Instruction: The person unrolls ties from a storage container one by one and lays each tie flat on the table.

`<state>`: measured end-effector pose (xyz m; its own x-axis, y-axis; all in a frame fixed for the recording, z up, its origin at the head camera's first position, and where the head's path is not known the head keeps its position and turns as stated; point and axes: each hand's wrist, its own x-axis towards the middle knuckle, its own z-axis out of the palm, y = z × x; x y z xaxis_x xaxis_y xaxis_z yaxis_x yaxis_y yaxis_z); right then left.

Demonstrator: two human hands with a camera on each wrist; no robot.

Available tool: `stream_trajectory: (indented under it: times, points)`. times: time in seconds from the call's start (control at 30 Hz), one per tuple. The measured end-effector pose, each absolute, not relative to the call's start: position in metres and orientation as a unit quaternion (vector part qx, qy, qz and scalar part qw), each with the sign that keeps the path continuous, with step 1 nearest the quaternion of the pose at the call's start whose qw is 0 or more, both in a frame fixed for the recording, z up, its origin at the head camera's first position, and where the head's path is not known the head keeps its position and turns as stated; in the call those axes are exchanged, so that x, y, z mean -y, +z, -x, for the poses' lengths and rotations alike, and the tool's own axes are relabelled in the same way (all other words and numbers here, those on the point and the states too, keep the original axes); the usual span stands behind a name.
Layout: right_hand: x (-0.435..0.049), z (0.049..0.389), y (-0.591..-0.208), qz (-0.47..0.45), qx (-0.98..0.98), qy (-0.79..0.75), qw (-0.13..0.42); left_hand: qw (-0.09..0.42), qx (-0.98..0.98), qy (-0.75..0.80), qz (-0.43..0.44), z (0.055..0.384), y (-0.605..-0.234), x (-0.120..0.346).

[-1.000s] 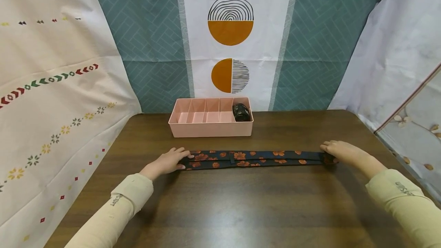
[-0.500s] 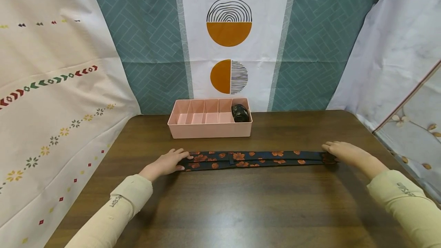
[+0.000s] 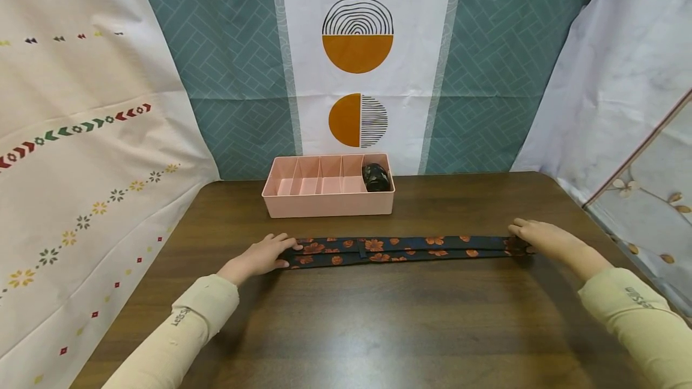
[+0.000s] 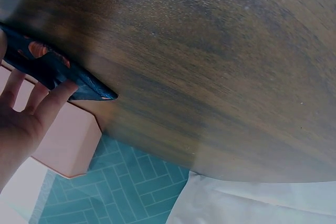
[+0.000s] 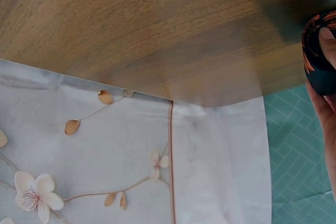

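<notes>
A dark necktie (image 3: 373, 251) with orange flowers is stretched across the table from hand to hand, its back with the keeper loop facing up. At its left end rests my left hand (image 3: 262, 254). In the left wrist view, the extended fingers (image 4: 49, 103) touch the tie's far edge and the thumb, partly cut off, lies at its near edge. The pointed tip sticks out past them. My right hand (image 3: 548, 242) pinches the other end. In the right wrist view that end is bent into a rounded loop (image 5: 317, 59), with the thumb on it and fingers behind.
Behind the tie stands a pink divided box (image 3: 330, 204). Its rightmost compartment holds a dark rolled item (image 3: 376, 177). Patterned cloths (image 3: 232, 77) hang at the back and both sides of the brown wooden table (image 3: 367, 317).
My right hand has shifted slightly to the right at the tie's end. The left hand stays in place, and the head view has moved a little.
</notes>
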<state>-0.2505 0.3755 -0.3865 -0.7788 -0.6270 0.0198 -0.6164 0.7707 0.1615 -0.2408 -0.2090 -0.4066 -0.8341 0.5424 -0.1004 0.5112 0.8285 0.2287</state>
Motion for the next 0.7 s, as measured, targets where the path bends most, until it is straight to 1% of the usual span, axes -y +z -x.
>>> stream_trajectory:
  times: [0.2, 0.43, 0.7]
  points:
    - [-0.3758, 0.2504, -0.3853, -0.327, 0.942, -0.073, 0.035, 0.081, -0.952, 0.101, -0.278, 0.2405, -0.4055, 0.2080]
    - [-0.3774, 0.2525, -0.3864, -0.341, 0.935, -0.085, 0.047, 0.086, -0.952, 0.103, -0.277, 0.2396, -0.4040, 0.2077]
    - [-0.3810, 0.2504, -0.3830, -0.306, 0.950, -0.061, 0.005, 0.085, -0.950, 0.108, -0.280, 0.2398, -0.4036, 0.2084]
